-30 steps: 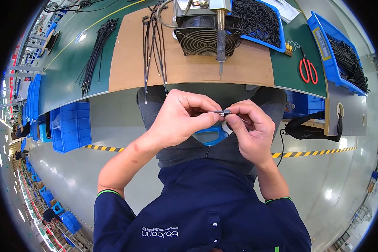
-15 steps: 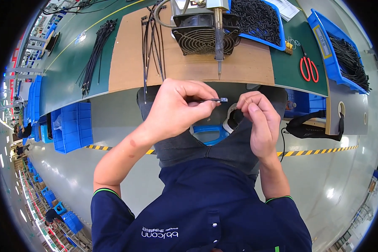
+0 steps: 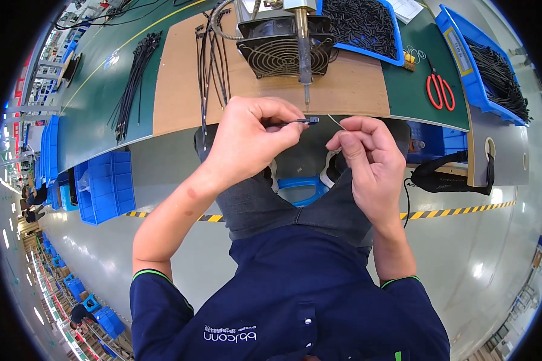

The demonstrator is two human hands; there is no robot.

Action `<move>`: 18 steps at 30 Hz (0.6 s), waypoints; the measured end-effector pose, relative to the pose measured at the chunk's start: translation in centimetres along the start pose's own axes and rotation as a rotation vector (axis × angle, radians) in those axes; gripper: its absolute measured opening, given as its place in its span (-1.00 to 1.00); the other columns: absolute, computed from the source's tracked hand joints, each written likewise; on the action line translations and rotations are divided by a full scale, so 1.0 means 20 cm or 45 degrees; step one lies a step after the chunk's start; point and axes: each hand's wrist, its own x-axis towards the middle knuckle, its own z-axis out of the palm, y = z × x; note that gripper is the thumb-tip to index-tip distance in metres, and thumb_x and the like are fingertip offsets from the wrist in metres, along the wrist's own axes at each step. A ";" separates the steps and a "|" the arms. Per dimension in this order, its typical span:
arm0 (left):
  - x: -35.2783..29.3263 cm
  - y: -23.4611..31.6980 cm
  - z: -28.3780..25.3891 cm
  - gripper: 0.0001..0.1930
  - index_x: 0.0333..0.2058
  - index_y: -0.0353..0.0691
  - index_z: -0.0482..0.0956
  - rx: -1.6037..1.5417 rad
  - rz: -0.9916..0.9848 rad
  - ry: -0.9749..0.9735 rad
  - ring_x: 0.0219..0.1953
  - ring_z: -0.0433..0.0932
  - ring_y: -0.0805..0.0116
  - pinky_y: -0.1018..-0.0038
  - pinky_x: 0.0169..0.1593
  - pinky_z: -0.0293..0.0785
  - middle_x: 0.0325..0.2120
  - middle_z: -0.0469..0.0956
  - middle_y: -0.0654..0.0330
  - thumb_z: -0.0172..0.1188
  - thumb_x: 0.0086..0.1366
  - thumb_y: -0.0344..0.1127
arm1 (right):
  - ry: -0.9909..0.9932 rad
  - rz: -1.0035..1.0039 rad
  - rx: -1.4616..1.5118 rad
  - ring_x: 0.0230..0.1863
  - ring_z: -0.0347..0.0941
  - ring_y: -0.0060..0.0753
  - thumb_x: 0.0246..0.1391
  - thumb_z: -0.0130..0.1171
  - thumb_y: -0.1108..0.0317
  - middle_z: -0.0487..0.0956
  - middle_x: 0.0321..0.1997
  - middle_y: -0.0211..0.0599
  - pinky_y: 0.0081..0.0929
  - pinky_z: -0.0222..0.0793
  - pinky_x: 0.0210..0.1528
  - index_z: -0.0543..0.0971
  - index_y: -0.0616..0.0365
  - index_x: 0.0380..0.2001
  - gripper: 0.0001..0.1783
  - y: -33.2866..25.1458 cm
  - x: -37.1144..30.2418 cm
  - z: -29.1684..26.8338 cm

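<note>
A: What do we have toward the left edge of the counter [image 3: 90,114]?

B: A bundle of black cables [image 3: 137,81] lies on the green surface. Next along, we see loose black cables [image 3: 212,60] on a cardboard sheet [image 3: 253,99], one end reaching past the counter's front edge.

A: And our hands?

B: Our left hand [image 3: 253,129] has its thumb and fingers clamped on a thin black cable [image 3: 300,121]. The cable's connector [image 3: 312,121] juts out to the right, just off the front edge.

A: What stands behind it?

B: A black fan [image 3: 277,57], and before it a soldering iron [image 3: 304,60] pointing down. Its tip looks near the connector; we can't tell their heights.

A: Our right hand [image 3: 373,156]?

B: It pinches a thin pale wire [image 3: 336,122], the free end slanting toward the connector. Our two hands are apart, near each other.

A: Farther right?

B: A blue tray [image 3: 399,51] of small black parts [image 3: 361,27] sits toward the back, red-handled scissors [image 3: 438,88] lie near the front right corner, and a blue bin [image 3: 474,87] of black cables is at the right edge.
</note>
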 end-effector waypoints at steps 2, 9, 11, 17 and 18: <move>0.00 0.01 0.00 -0.90 -0.29 -0.48 0.78 0.006 0.005 0.012 -0.29 0.61 0.59 0.63 -0.21 0.52 -0.24 0.76 0.13 0.37 0.30 -0.53 | -0.028 0.081 0.009 -0.28 0.62 -0.62 0.46 0.26 0.44 0.77 -0.19 -0.24 -0.63 0.52 -0.19 0.62 0.35 -0.03 -0.83 -0.02 -0.01 0.00; 0.02 0.03 0.01 -0.89 -0.30 -0.48 0.78 0.062 0.020 0.029 -0.33 0.57 0.63 0.64 -0.26 0.49 -0.27 0.76 0.18 0.37 0.28 -0.51 | 0.190 -0.512 -0.332 -0.18 0.75 -0.25 -0.01 0.46 0.61 0.79 -0.16 -0.10 -0.42 0.61 -0.08 0.69 0.26 -0.41 -0.89 0.02 0.04 0.09; 0.03 0.03 0.01 -0.90 -0.32 -0.48 0.78 0.067 0.014 0.030 -0.34 0.53 0.66 0.66 -0.29 0.43 -0.25 0.75 0.19 0.41 0.28 -0.51 | 0.202 -0.562 -0.379 -0.13 0.74 -0.15 -0.04 0.46 0.61 0.78 -0.15 -0.11 -0.33 0.62 -0.03 0.68 0.26 -0.41 -0.87 0.01 0.05 0.11; 0.03 0.03 0.01 -0.90 -0.32 -0.49 0.76 0.068 0.034 0.047 -0.37 0.51 0.67 0.64 -0.32 0.42 -0.27 0.75 0.20 0.40 0.26 -0.52 | 0.231 -0.540 -0.379 -0.13 0.74 -0.17 -0.04 0.45 0.61 0.78 -0.17 -0.13 -0.34 0.62 -0.02 0.67 0.26 -0.42 -0.88 0.03 0.07 0.13; 0.03 0.04 0.01 -0.90 -0.32 -0.49 0.76 0.068 0.031 0.043 -0.37 0.51 0.67 0.64 -0.32 0.42 -0.27 0.75 0.20 0.40 0.26 -0.52 | 0.231 -0.540 -0.379 -0.13 0.74 -0.17 -0.04 0.45 0.61 0.78 -0.17 -0.13 -0.34 0.62 -0.02 0.67 0.26 -0.42 -0.88 0.02 0.07 0.13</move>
